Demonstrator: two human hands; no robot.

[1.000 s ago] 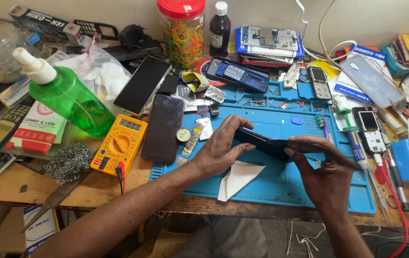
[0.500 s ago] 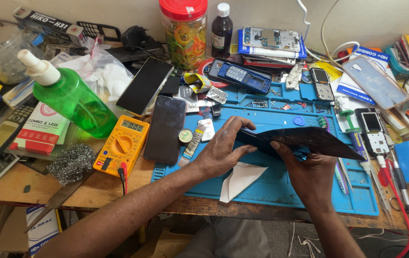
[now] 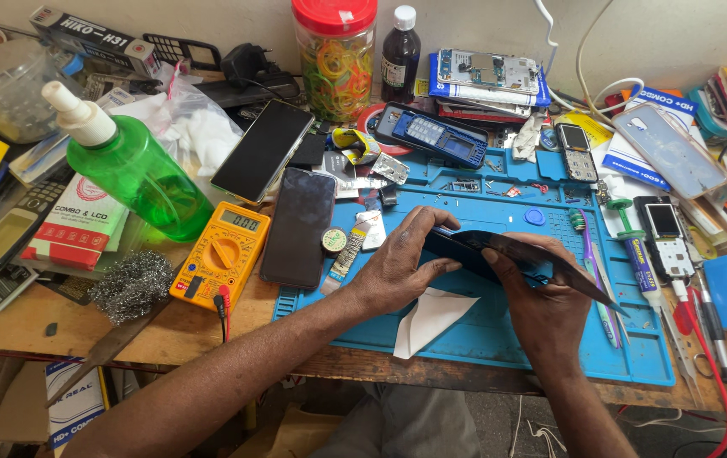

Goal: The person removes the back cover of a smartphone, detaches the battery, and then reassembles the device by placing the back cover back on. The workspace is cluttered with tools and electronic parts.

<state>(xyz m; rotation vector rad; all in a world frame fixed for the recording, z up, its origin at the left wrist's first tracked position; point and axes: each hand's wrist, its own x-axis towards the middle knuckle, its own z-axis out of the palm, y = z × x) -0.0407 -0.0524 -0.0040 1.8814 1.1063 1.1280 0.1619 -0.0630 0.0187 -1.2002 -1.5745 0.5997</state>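
Both hands hold a dark smartphone (image 3: 499, 250) tilted over the blue repair mat (image 3: 499, 339); the left hand (image 3: 397, 267) pinches its left end in a closed grip, and the right hand (image 3: 542, 301) clasps its middle, thumb on the edge; a white paper scrap (image 3: 427, 318) lies just below; a yellow multimeter (image 3: 221, 254) rests on the worktop (image 3: 67, 326)
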